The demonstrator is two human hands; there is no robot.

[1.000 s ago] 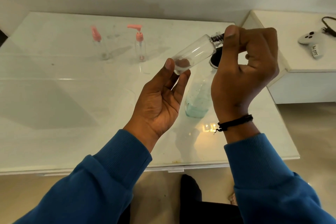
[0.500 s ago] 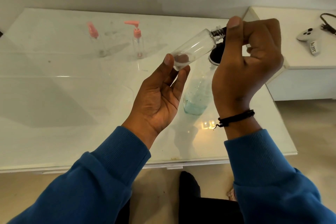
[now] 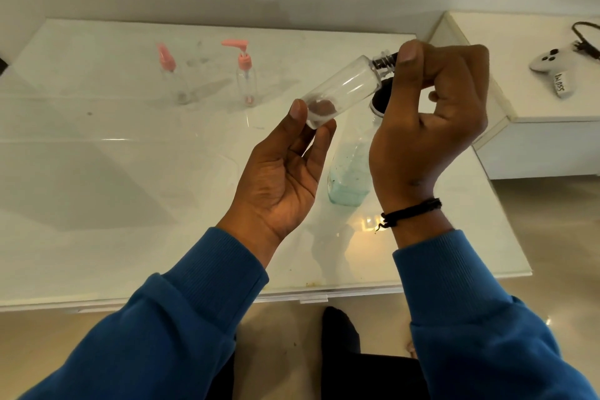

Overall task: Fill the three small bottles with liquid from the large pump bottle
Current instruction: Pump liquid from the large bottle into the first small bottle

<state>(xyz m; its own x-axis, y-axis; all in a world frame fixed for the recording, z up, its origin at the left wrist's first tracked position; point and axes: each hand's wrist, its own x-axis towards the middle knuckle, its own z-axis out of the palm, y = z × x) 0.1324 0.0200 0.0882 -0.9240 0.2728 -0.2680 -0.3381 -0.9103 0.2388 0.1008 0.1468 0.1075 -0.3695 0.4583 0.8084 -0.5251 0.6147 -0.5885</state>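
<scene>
White table [image 3: 97, 204] holds 2 small bottles with pink tops [image 3: 168, 75] [image 3: 245, 75] at 11 o'clock. Both hands hold 1 clear small bottle [image 3: 344, 88] tilted. Left hand [image 3: 282, 172] fingers pinch its bottom. Right hand [image 3: 428, 120] fingers pinch its neck. Big bottle [image 3: 349, 172] with blue-green liquid stands under them.

Left hand [image 3: 282, 169] cupped palm-up, right hand [image 3: 431, 114] pinching

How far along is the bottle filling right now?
Nothing looks filled yet. The two pink-topped bottles stand on the table, apparently empty. The left hand and right hand hold the clear small bottle tilted, fingers at its neck. The large bottle holds blue liquid; all three remain.
</scene>
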